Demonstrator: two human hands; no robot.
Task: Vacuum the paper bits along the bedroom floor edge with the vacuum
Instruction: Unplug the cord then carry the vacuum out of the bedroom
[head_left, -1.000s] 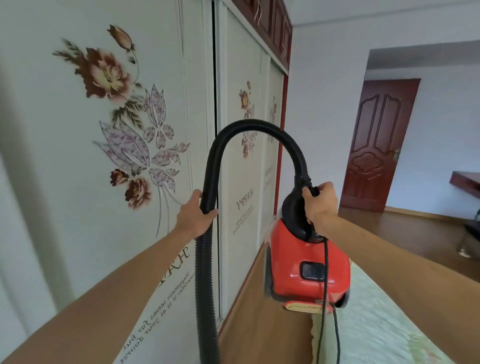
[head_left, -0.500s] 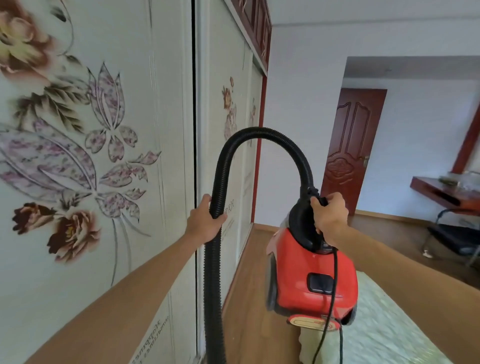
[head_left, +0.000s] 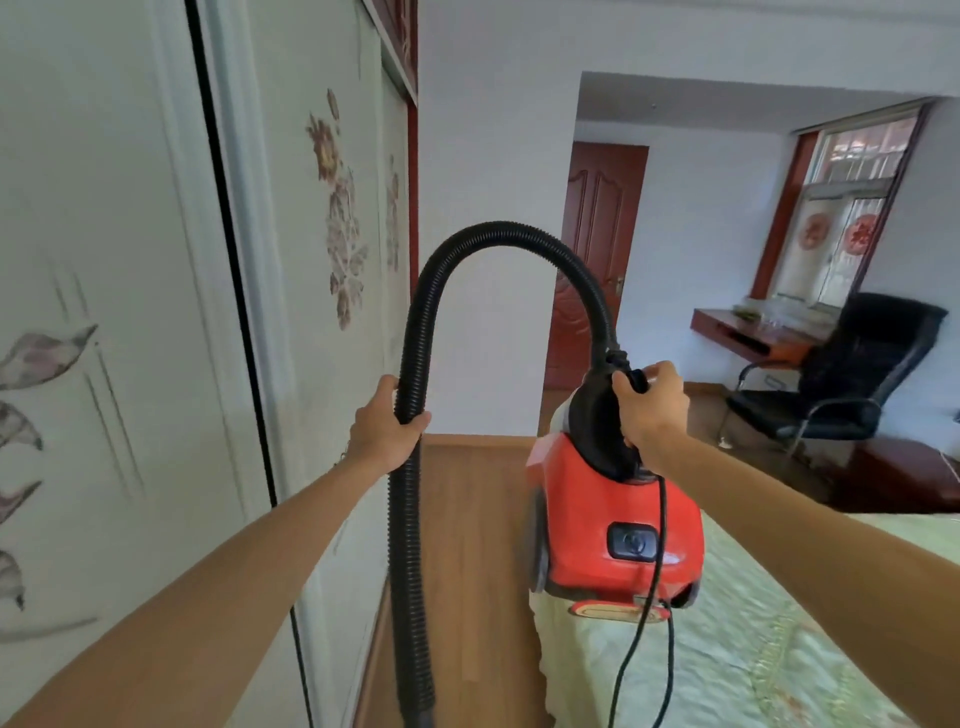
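We see the red vacuum (head_left: 613, 525) in the middle of the view, its body hanging below the right hand (head_left: 652, 410) and just over the near corner of the bed's pale green cover (head_left: 789, 649). We cannot tell whether its base touches the cover. Its black carrying handle (head_left: 597, 431) sits on top, and the right hand is curled round the upper end of that handle, fingers wrapped tight with the knuckles toward us.

From the handle's top the black ribbed hose (head_left: 498, 236) rises, arches over to the left and drops straight down past the bottom edge of the view. The left hand (head_left: 387, 431) grips the descending part of the hose, thumb on one side and fingers closed round the other, level with the right hand and well apart from it. A thin black power cord (head_left: 655, 561) runs from below the right hand down across the vacuum's back and over the cover.

Under the hose lies a strip of wood floor (head_left: 467, 519) between the bed and the white wardrobe doors (head_left: 130, 260) with their flower print on the left. Farther off stand a dark red door (head_left: 597, 234), a black chair (head_left: 857, 374) beside a wall desk (head_left: 753, 338), and a window (head_left: 841, 208).
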